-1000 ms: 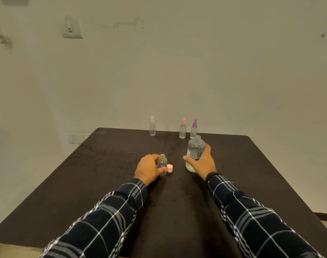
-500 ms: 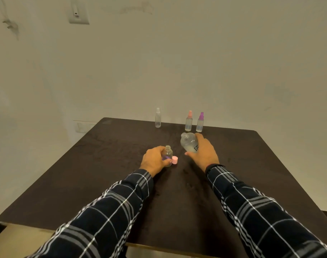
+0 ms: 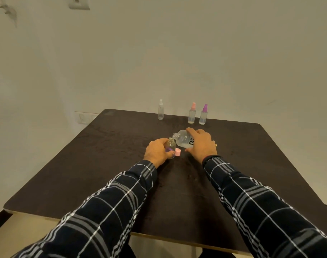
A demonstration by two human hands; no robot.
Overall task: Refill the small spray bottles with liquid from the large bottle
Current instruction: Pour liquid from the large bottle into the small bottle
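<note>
My left hand [image 3: 157, 151] grips a small clear bottle [image 3: 171, 146] that stands upright and uncapped on the dark table [image 3: 103, 164]. My right hand [image 3: 201, 144] holds the large clear bottle [image 3: 183, 140] tilted to the left, its open mouth just above and right of the small bottle's neck. A pink cap [image 3: 177, 152] lies on the table between my hands. I cannot tell whether liquid is flowing.
Three small spray bottles stand along the table's far edge: one with a white top [image 3: 160, 112], one with a pink top [image 3: 192, 115], one with a purple top [image 3: 203, 116]. A pale wall rises behind the table.
My right hand has lifted the large bottle off the table and tipped it left toward the small bottle. My left hand kept its hold on the small bottle. The view has dropped lower.
</note>
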